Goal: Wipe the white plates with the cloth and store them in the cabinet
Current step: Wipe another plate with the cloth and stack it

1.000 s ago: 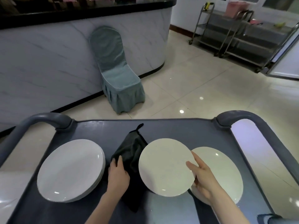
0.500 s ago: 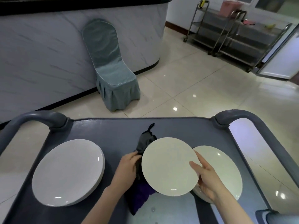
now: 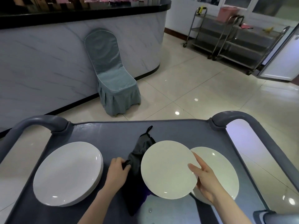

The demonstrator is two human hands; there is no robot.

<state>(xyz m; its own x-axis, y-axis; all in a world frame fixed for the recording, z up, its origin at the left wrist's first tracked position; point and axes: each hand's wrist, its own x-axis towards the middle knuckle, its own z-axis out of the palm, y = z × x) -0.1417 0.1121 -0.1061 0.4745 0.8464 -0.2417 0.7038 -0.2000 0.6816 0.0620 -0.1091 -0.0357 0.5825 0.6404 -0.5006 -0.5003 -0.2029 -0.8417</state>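
Note:
My right hand (image 3: 206, 180) grips the right edge of a white plate (image 3: 165, 168), held tilted above the grey cart top (image 3: 113, 135). Behind it on the right lies another white plate (image 3: 224, 172), partly covered. My left hand (image 3: 117, 172) pinches the dark cloth (image 3: 140, 152), bunched up beside the held plate; the cloth's lower part hangs under the plate. A stack of white plates (image 3: 68, 172) sits on the cart's left side.
The cart has raised grey handles at left (image 3: 40, 122) and right (image 3: 239, 117). Beyond it are a covered teal chair (image 3: 113, 81) against a marble counter (image 3: 48, 62), tiled floor, and steel trolleys (image 3: 234, 41) at the far right.
My left hand went from resting flat on the cloth to gathering and pinching it, lifting it into a bunch. The held plate stayed in my right hand, tilting slightly.

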